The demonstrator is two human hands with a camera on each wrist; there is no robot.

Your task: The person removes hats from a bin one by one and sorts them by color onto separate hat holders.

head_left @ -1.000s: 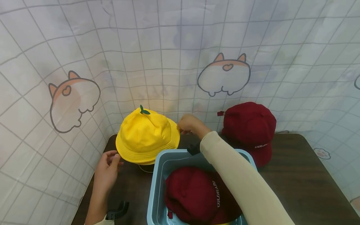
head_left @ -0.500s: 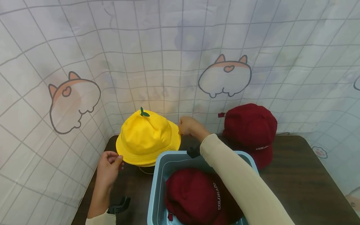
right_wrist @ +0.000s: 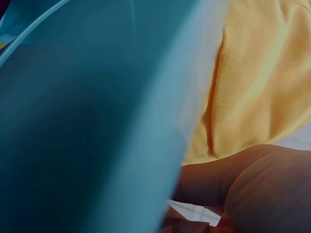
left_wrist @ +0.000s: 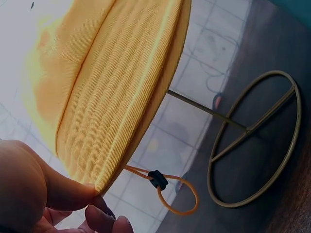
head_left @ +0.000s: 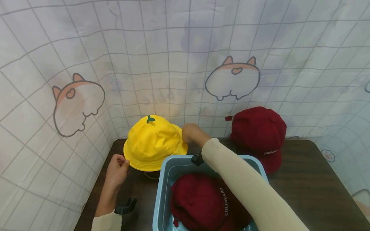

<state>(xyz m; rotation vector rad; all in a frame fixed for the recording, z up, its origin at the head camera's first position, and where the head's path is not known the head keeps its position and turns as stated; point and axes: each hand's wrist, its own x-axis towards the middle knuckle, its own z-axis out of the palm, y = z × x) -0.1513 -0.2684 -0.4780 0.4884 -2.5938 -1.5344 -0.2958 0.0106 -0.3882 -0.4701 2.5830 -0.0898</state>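
A yellow bucket hat (head_left: 153,141) with a small green sprout on top sits over a wire hat stand (left_wrist: 248,128), whose ring base shows in the left wrist view. My left hand (head_left: 117,171) pinches the front left edge of its brim between thumb and fingers. Across the hat, my right hand (head_left: 195,133) grips the right side of the brim with curled fingers. In the right wrist view the blue bin's wall hides part of that hand. An orange cord loop with a black toggle (left_wrist: 157,179) dangles from under the brim.
A light blue bin (head_left: 158,199) stands in front, holding a dark red COLORADO cap (head_left: 198,202). Another dark red cap (head_left: 258,131) sits at the back right. Grid-patterned fabric (head_left: 173,48) walls in the dark wooden table (head_left: 312,179) behind and at the sides.
My left fingers have closed on the brim, having been loose beside it. The hat has shifted slightly down and right in the head view, with my right hand moving down alongside.
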